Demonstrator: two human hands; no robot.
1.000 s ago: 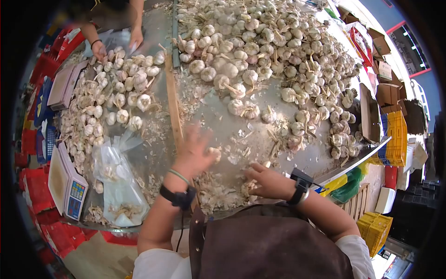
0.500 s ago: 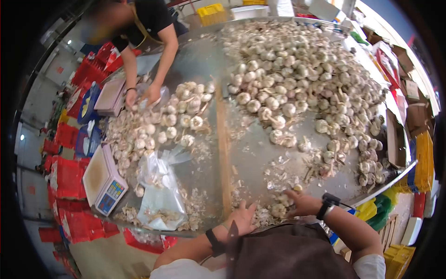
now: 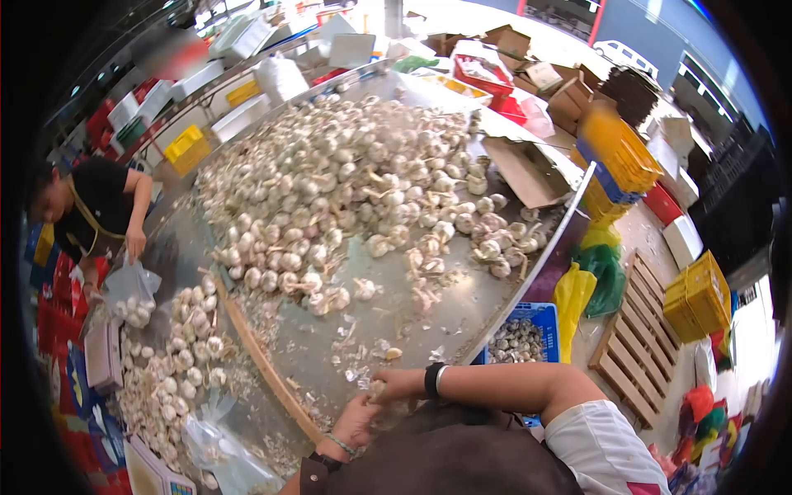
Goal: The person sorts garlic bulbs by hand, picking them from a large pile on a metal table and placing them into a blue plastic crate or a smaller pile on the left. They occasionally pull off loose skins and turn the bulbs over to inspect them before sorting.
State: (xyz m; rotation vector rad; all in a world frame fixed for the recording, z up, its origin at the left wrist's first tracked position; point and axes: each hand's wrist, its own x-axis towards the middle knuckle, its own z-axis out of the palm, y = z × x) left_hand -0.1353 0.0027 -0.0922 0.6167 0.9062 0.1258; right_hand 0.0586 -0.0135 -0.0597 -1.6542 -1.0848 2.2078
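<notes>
Low in the middle of the frame, the right hand (image 3: 401, 384) seems to pinch a pale garlic bulb (image 3: 377, 388), partly hidden; the left hand (image 3: 355, 419) meets it from the lower left, though I can't tell whether that one grips. Its long axis is unreadable. A clove-like piece (image 3: 393, 353) lies just above. Right of centre, a blue crate (image 3: 550, 332) contains small bulbs (image 3: 516, 340); at left, a co-worker (image 3: 106, 198) holds a clear bag (image 3: 136, 282) with bulbs inside.

Bright daylight, blue wall (image 3: 627, 21), wooden pallet (image 3: 639, 332) on pale floor (image 3: 642, 233)
</notes>
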